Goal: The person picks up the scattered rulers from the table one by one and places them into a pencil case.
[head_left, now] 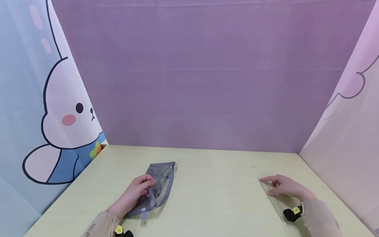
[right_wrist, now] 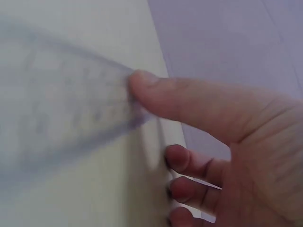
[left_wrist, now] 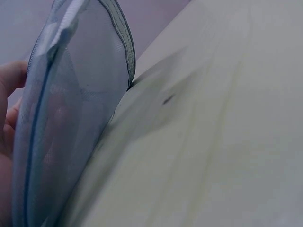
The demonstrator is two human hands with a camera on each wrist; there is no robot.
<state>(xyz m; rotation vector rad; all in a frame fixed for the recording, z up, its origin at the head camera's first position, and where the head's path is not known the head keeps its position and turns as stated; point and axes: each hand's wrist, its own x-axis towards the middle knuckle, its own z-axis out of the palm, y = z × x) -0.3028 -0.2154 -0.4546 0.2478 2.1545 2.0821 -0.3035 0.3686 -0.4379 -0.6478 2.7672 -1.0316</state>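
My left hand (head_left: 138, 187) grips a grey mesh zip pouch (head_left: 160, 168) by its near side, thumb on top. The pouch's zipped mouth gapes toward the right, and a small ring (head_left: 176, 167) hangs at its far corner. In the left wrist view the see-through mesh (left_wrist: 97, 61) stands on edge over the table, fingers (left_wrist: 12, 78) behind it. On the right, my right hand (head_left: 286, 188) pinches one end of a clear ruler (head_left: 273, 203). Thumb pad lies on the ruler (right_wrist: 71, 97) in the right wrist view, three other fingers curl below; the index finger is hidden there.
The pale wood-grain table (head_left: 213, 197) lies between the hands. A few small dark marks (head_left: 252, 166) show on it toward the back right. A purple cloth (head_left: 201, 82) hangs behind, and a rabbit-print curtain (head_left: 68, 98) borders the left side.
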